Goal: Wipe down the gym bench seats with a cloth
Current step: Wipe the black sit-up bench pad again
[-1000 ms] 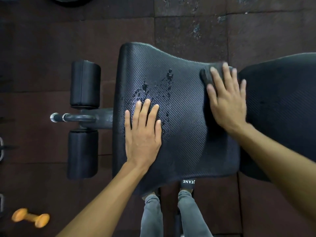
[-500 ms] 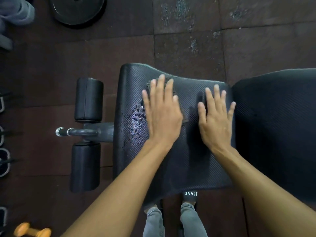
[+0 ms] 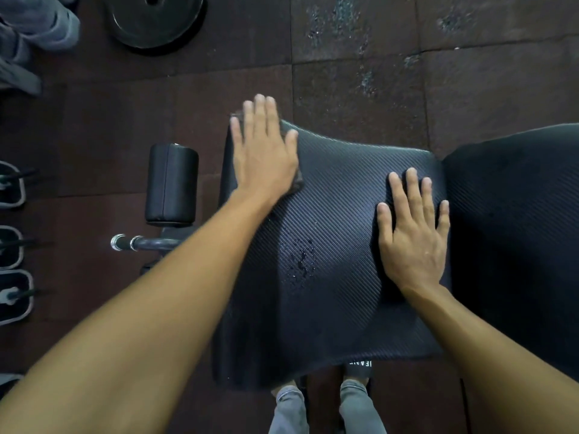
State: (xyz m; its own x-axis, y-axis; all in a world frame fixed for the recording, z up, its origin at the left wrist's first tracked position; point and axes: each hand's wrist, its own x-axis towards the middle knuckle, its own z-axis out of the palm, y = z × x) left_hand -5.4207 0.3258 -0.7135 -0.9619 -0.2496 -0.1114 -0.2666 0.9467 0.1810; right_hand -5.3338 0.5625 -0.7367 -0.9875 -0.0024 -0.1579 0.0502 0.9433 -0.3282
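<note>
Left hand (image 3: 266, 151) lies flat, fingers together, pressing a dark cloth (image 3: 296, 183) onto the far left corner of the bench seat (image 3: 338, 277); only the cloth's edges show beside the palm and fingertips. Right hand (image 3: 413, 233) rests palm down, fingers slightly spread, on the seat's right edge, just beside the back pad (image 3: 513, 233). Wet droplets (image 3: 300, 255) sit mid-seat, between the two hands. Foam roller (image 3: 171, 183) stands left of the seat. Weight plate (image 3: 153, 18) lies on the floor (image 3: 470, 89).
</note>
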